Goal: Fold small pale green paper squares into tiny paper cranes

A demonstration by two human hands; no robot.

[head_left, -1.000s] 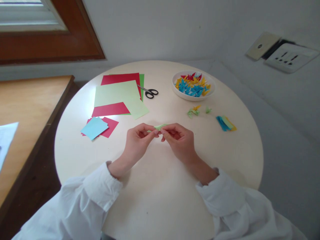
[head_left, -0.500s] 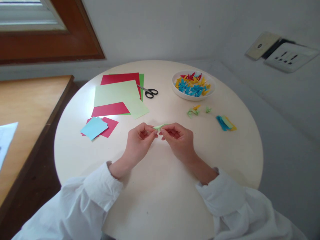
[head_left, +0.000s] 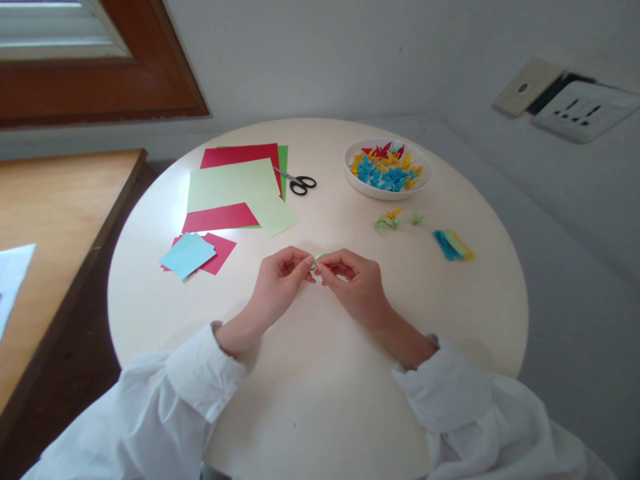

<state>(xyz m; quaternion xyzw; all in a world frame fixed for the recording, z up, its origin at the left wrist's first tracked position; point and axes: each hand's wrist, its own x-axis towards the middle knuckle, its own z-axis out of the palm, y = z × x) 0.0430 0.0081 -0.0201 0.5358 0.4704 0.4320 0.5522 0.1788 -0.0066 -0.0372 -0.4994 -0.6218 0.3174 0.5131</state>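
Note:
Between my two hands, above the middle of the round table, is a small piece of folded light green paper, mostly hidden by fingers. My left hand pinches its left side between thumb and forefinger. On the other side, the thumb and forefinger of my right hand are closed on it too. Beyond my right hand lie small light green folded paper cranes with a yellow one among them. Another little green folded piece rests just to their right.
A white bowl holds many red, yellow and blue paper cranes. Black-handled scissors touch the large red and green sheets. Light blue and red paper squares lie at left, blue, green and yellow folded strips at right.
My hands have drawn slightly closer together, and my fingers now cover more of the green paper. The things lying on the table stay where they were.

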